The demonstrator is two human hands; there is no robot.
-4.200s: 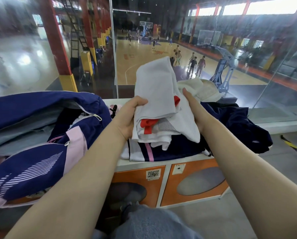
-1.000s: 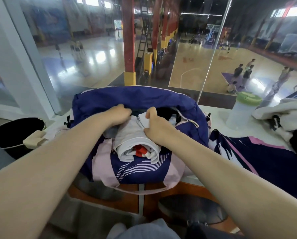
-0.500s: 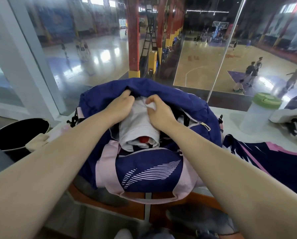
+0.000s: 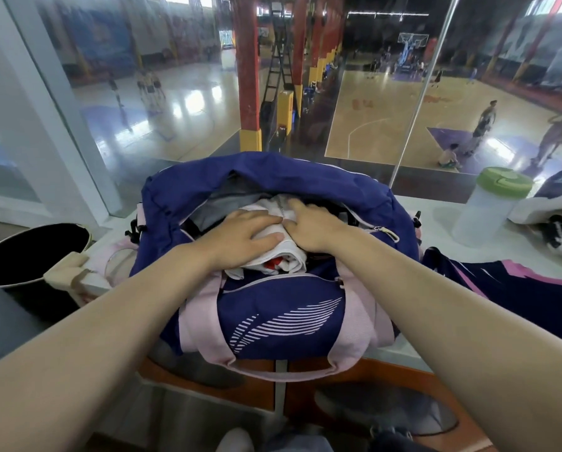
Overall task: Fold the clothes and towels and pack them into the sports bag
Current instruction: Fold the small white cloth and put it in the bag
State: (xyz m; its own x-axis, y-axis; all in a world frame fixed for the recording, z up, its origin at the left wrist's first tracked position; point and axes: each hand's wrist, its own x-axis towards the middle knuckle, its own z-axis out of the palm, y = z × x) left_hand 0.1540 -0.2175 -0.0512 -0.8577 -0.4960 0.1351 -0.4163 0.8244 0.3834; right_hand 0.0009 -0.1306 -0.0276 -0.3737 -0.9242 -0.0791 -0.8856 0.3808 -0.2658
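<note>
A navy and pink sports bag stands open on the white ledge in front of me. A folded white garment with red trim lies in its mouth. My left hand presses flat on top of the garment, fingers spread. Beside it, my right hand presses down on the garment's right side, its fingertips tucked into the cloth. A navy garment with pink stripes lies on the ledge to the right. A white towel is heaped at the far right.
A clear bottle with a green lid stands on the ledge right of the bag. A black round bin sits at the left. A glass wall rises right behind the ledge, with a sports hall beyond. Orange cabinet fronts lie below.
Both hands carried the folded white garment from the right pile to the bag and pushed it deeper in. The left hand has since flattened on top of it.
</note>
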